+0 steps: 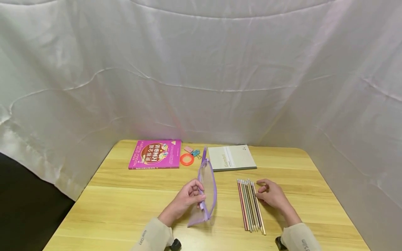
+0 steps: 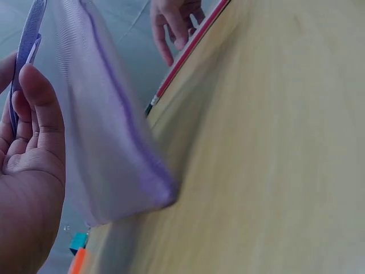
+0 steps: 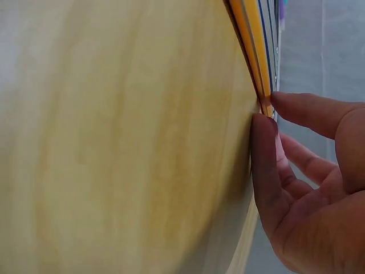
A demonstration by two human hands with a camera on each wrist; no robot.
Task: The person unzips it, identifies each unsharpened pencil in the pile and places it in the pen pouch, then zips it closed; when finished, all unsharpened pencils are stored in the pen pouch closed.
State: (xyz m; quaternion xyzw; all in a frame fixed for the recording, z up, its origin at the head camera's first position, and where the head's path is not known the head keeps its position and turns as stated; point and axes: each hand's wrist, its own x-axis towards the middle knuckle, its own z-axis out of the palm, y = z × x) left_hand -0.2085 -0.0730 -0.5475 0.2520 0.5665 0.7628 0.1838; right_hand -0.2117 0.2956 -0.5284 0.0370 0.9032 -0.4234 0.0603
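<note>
My left hand (image 1: 188, 197) pinches the zipper edge of a purple-trimmed mesh pouch (image 1: 208, 184), holding it upright with its mouth spread. In the left wrist view, thumb and fingers meet on the purple band while the translucent mesh side (image 2: 108, 131) hangs beside the hand. A row of pencils (image 1: 249, 205) with silvery eraser ends lies on the table to the pouch's right. At the row's right edge is my right hand (image 1: 272, 193), thumb and forefinger apart. Up close, their tips reach the end of the yellow outer pencil (image 3: 256, 45), which is still in the row.
On the wooden table (image 1: 125, 195), a pink book (image 1: 171, 153) lies at the back left. Beside it are an orange tape ring (image 1: 183, 164), blue binder clips (image 1: 195, 152) and a pinkish block (image 1: 188, 149). A beige notebook (image 1: 216, 155) lies behind the pouch. Grey curtains (image 1: 220, 69) surround the table.
</note>
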